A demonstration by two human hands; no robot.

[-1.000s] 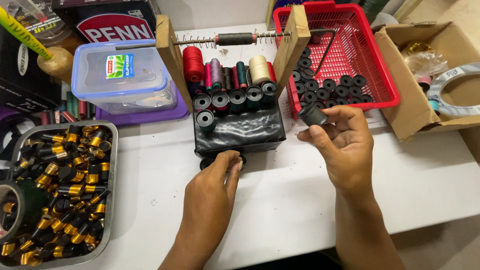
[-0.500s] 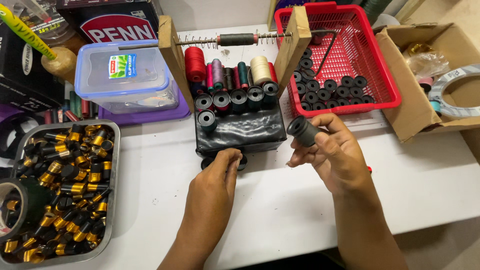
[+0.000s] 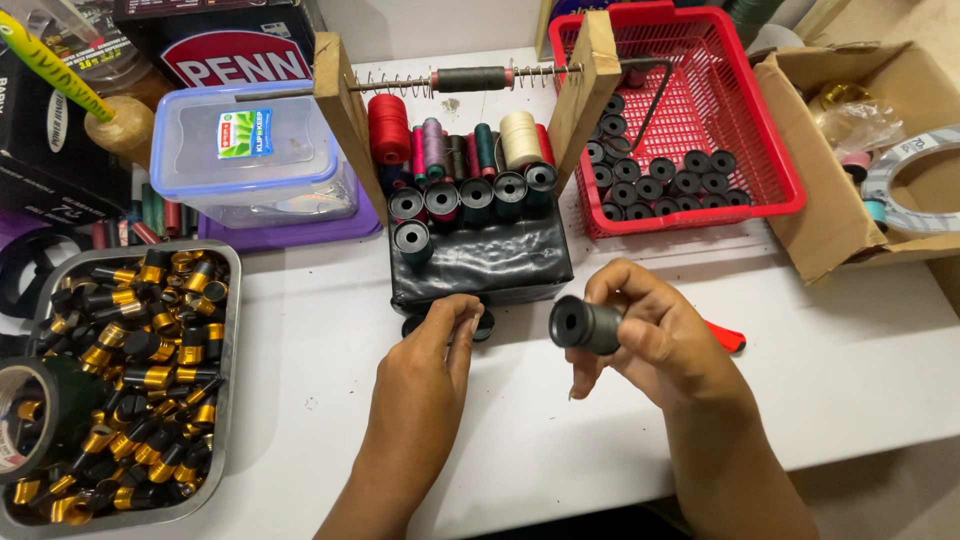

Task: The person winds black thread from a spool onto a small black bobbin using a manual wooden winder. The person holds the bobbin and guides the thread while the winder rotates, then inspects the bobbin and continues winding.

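On the far left we saw a metal tray [image 3: 228, 330] full of small black and gold caps [image 3: 130, 370]. Behind it sat a clear box with a blue lid [image 3: 245, 150]. In the middle stood a wooden frame [image 3: 345, 110] with a rod and springs across the top, and thread spools [image 3: 455, 150] in many colours under it. A row of black tubes [image 3: 470, 195] lay on a black block [image 3: 480, 265].

Our left hand [image 3: 425, 370] reached to the foot of that block. Its fingertips touched two small black rings [image 3: 483, 324] on the white table [image 3: 560, 420]. We could not tell if the fingers had closed on one, because the hand hid them.

Our right hand [image 3: 665, 340] held a black tube [image 3: 585, 325] above the table. Thumb and fingers were wrapped snugly round it, and its open hole faced left. We think the tube should be held level and steady, with the hole kept in plain sight.

Behind sat a red basket [image 3: 770, 150] with more black tubes, then a cardboard box [image 3: 830, 220].
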